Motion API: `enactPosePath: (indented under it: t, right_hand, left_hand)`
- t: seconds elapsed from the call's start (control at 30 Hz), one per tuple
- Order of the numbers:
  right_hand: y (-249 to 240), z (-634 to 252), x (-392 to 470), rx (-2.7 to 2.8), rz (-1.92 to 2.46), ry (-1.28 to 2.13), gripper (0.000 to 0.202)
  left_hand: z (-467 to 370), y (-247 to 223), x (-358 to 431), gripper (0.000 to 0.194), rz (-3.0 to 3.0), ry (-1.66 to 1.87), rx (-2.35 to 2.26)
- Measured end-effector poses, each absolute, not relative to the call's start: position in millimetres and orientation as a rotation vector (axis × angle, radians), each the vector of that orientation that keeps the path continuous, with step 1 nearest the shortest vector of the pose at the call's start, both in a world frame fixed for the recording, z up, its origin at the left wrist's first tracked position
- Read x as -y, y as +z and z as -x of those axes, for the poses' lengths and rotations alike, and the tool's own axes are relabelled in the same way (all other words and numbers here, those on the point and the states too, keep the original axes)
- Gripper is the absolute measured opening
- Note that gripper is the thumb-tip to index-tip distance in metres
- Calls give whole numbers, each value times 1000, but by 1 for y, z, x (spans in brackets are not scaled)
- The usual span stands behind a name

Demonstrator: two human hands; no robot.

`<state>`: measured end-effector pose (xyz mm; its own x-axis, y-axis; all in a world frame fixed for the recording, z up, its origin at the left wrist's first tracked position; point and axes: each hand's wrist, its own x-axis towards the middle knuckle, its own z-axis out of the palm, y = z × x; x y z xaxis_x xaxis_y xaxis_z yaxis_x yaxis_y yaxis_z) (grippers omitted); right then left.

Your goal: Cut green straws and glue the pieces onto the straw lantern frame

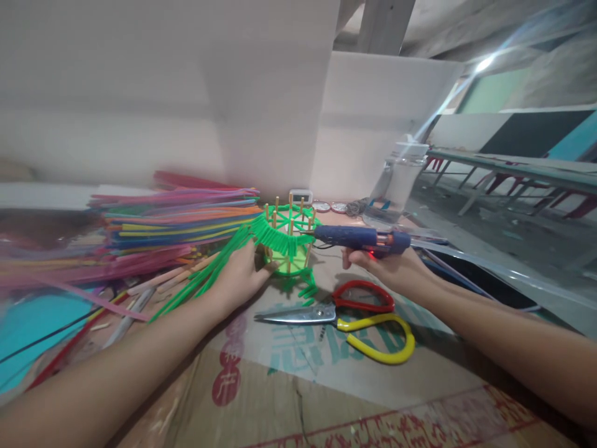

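A round frame (298, 256) of green pipe cleaners with upright wooden sticks stands at the middle of the table. My left hand (240, 270) holds its left side, the thumb at the lower ring and the fingers partly hidden. Long green pipe cleaners (209, 267) trail out to the left beside this hand. In my right hand (380, 264) is a dark blue glue gun (349, 236), a red light glowing on it. Its nozzle points left at the frame's upper ring; whether it touches cannot be made out. Scissors (321, 313) with red and yellow handles lie just in front.
Bundles of coloured pipe cleaners (181, 221) fill the left side. A clear plastic container (392, 186) stands at the back right, near a small white digital display (300, 196). Cardboard (261, 398) with printing covers the tabletop. White panels (270, 112) rise behind.
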<state>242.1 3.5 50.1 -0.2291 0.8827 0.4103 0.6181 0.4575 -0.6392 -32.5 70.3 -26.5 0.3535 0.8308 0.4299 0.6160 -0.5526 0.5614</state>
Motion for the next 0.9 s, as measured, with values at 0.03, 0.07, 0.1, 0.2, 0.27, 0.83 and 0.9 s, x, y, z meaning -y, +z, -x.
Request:
enactPosePath:
  t: [0.03,0.07,0.1,0.2,0.27,0.83,0.9]
  right_hand:
    - [48,-242,-4,1948,1273,448,40]
    - [47,-243,-4,1954,1286,451,41]
    - [46,-243,-5,1964,1294,451,42]
    - [44,-244,-6,1975,1311,453,44]
    - [44,-244,-6,1959,1318,454,43]
    - [48,-240,-9,2007,1180,389,32]
    - [49,-241,-10,2027,1162,381,31]
  left_hand:
    - [32,-26,-70,25,-2313,1016,-1276]
    - [32,-26,-70,24,-2307,1022,-1275]
    - [32,-26,-70,23,-2302,1022,-1278]
    - [32,-26,-70,23,-2291,1009,-1290]
    - [32,-26,-70,25,-2292,990,-1309]
    - [32,-25,-68,27,-2270,978,-1333]
    - [32,-24,-68,27,-2277,976,-1344]
